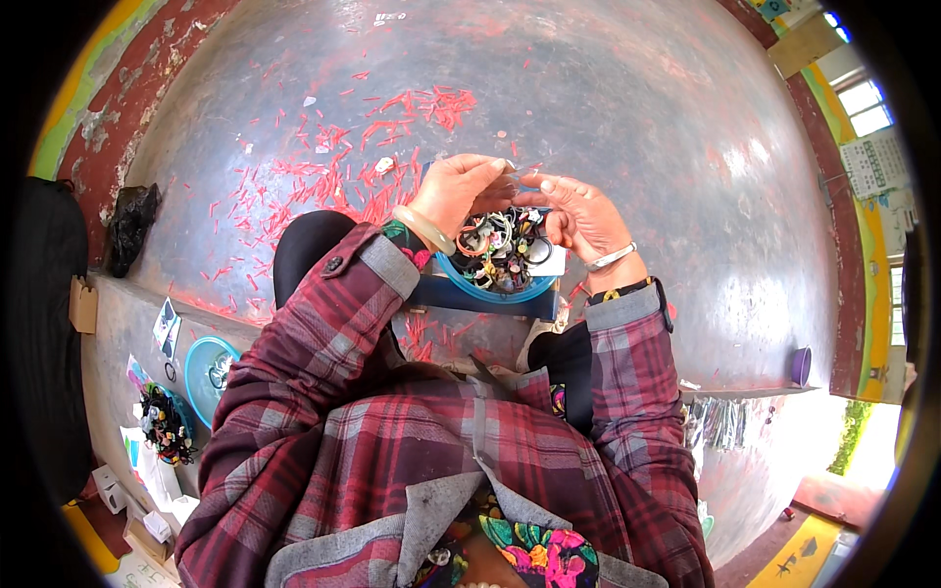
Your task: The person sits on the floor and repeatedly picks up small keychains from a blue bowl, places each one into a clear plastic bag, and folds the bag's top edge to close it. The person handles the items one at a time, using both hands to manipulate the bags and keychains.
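Note:
My left hand (459,192) and my right hand (584,218) meet over a blue basin (500,296), fingers pinched close together. Between the fingertips is a small, thin, pale or clear piece (520,173), too small to make out its kind. Below my hands, the basin holds a heap of what look like hair ties (502,253), mostly black, with some white and orange bands and small coloured ornaments. A pale bangle (424,228) circles my left wrist, and a silver one (612,257) my right.
Red strips (431,106) litter the grey floor, thickest left of and beyond my hands. A second teal basin (207,377) and a bowl of dark, beaded bands (167,424) stand at left. A black bag (130,230) lies by the wall; a purple tub (801,367) is far right.

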### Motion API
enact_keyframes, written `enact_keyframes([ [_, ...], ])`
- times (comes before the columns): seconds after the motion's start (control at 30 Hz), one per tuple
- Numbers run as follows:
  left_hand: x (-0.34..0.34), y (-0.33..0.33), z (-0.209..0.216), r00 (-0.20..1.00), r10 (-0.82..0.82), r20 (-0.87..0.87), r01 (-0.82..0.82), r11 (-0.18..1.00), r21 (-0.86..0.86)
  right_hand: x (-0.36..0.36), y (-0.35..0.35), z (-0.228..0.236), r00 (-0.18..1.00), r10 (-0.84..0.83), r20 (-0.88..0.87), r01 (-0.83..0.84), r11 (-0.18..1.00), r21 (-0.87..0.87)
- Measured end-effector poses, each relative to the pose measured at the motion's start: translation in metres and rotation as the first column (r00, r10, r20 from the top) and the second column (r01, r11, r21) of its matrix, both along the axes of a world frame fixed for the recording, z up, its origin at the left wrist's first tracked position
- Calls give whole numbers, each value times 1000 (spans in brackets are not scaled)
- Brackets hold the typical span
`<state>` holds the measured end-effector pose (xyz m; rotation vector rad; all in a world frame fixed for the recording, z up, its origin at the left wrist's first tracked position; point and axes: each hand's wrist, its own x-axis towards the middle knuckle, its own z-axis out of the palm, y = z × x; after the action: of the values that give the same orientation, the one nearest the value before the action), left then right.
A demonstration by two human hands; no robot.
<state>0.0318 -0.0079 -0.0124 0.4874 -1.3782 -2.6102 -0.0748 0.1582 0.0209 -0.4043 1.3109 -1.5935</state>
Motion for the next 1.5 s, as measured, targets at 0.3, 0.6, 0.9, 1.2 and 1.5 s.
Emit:
enact_keyframes([
  [0.3,2,6,6,999,24,-38,-26,998,-56,-2,-1,-10,994,-100,-37,101,995,15],
  [0.6,2,7,5,995,-5,-104,3,1000,-16,2,-2,-4,998,-64,23,65,996,-63],
  [0.9,3,8,5,990,-37,-137,31,998,-46,-2,-1,-7,998,-25,53,28,997,-70],
  [1.2,5,11,8,970,-119,-211,109,992,-58,3,-4,-5,998,-46,41,49,996,-78],
  [1.5,8,11,14,976,-118,-181,97,988,-120,3,-6,-4,997,-37,60,43,994,-98],
])
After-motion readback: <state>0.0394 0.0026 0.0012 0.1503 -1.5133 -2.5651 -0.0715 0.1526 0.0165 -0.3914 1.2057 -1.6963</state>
